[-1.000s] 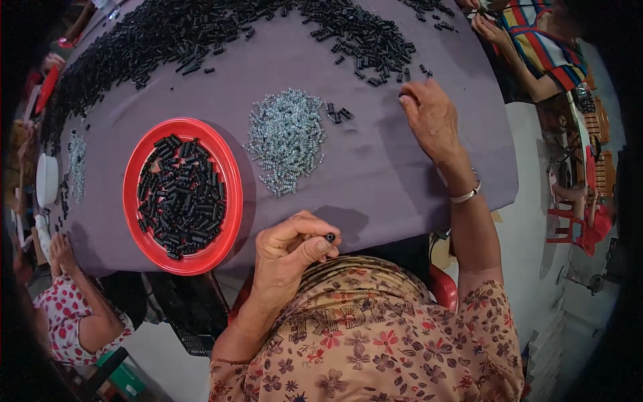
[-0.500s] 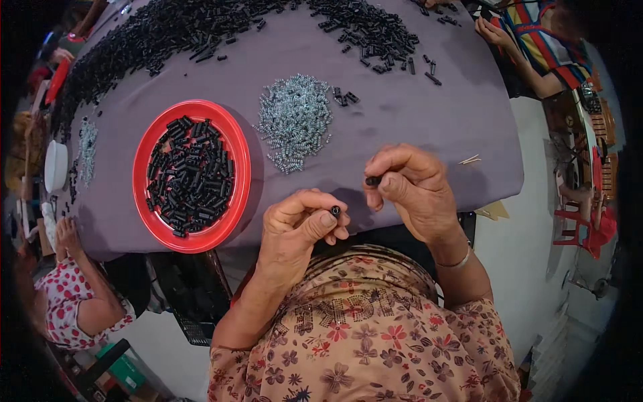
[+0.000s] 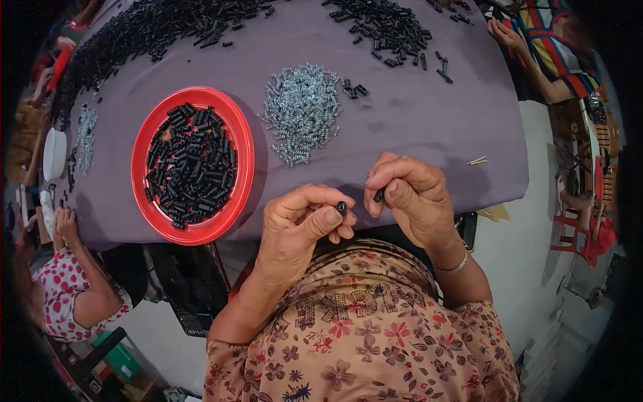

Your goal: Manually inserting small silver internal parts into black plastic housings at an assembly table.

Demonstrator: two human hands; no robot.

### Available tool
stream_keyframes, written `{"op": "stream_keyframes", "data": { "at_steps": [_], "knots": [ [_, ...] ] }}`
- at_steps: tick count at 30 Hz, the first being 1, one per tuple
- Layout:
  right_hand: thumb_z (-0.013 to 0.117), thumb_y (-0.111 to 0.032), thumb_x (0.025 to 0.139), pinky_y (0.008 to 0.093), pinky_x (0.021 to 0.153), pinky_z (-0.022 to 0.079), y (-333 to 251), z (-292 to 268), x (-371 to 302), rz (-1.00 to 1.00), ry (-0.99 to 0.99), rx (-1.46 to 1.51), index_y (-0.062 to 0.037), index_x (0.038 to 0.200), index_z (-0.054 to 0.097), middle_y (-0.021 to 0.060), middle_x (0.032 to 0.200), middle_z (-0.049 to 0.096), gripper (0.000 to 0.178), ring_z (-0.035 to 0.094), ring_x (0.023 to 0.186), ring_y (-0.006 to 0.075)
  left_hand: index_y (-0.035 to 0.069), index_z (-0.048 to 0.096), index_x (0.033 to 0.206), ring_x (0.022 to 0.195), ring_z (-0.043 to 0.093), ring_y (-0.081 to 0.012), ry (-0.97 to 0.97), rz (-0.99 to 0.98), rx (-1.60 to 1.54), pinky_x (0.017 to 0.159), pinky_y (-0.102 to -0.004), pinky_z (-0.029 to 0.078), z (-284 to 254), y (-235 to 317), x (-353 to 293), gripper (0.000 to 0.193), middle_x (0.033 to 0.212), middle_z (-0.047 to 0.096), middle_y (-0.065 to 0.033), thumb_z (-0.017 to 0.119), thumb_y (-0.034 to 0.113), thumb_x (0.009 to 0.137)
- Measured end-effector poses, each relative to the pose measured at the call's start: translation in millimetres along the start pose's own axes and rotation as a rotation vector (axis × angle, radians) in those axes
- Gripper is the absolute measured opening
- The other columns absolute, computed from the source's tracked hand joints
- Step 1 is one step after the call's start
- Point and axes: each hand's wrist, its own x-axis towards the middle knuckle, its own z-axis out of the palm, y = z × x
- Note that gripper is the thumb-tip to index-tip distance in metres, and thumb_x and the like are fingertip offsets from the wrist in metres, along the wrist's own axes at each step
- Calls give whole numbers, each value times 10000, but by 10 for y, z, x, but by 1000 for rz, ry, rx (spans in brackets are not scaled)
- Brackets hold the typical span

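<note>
Small black tube (image 3: 341, 207) pinched between thumb and forefinger of left hand (image 3: 298, 231), open round end facing up toward the camera, long axis hidden in the fingers. Second black piece (image 3: 379, 195) clamped in fingertips of right hand (image 3: 412, 197), tilted, lower end aimed toward the first. Both held just above the near edge of the purple-covered counter (image 3: 415, 127). Beyond: one red round tray (image 3: 244, 161) heaped with black tubes, one pile of silvery springs (image 3: 301, 110) beside it, black pieces (image 3: 382, 27) strewn along the far side, too many to count. Three other people seated around.
</note>
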Motion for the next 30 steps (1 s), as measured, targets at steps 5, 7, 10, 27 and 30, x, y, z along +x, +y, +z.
{"op": "stream_keyframes", "data": {
  "at_steps": [5, 7, 10, 27, 30],
  "knots": [
    [606, -112, 879, 195, 641, 464, -14, 32, -35, 45, 68, -29, 30, 989, 620, 54, 882, 576, 179, 557, 706, 77, -12, 628, 1004, 696, 631, -123, 9, -23, 2, 599, -207, 475, 14, 21, -10, 209, 830, 660, -96, 644, 132, 852],
    [620, -101, 868, 193, 651, 464, -9, 15, -30, 6, 48, -34, 28, 987, 623, 54, 894, 580, 175, 552, 715, 74, -10, 630, 1002, 696, 631, -123, 5, -19, 8, 601, -206, 477, 25, 15, -10, 202, 827, 661, -94, 644, 125, 851],
    [647, -83, 843, 195, 684, 446, -16, 11, -17, -29, 33, -61, 19, 982, 631, 48, 899, 581, 173, 534, 755, 79, -6, 635, 998, 694, 630, -120, 1, -27, 17, 601, -204, 479, 31, 3, -21, 189, 822, 663, -91, 643, 112, 851],
    [708, -71, 768, 222, 611, 422, 7, 48, 15, -190, -4, -332, 13, 880, 654, 41, 803, 584, 150, 520, 712, 103, -21, 639, 984, 677, 615, -103, -9, -48, 19, 610, -208, 506, 43, -15, -23, 159, 804, 660, -88, 636, 61, 847],
    [707, -72, 764, 241, 605, 436, -1, 24, 35, -257, -35, -448, 2, 862, 652, 55, 782, 611, 135, 542, 697, 130, -24, 639, 983, 676, 613, -102, -15, -39, 37, 612, -210, 510, 38, -25, -12, 160, 803, 658, -85, 635, 61, 847]
  ]
}}
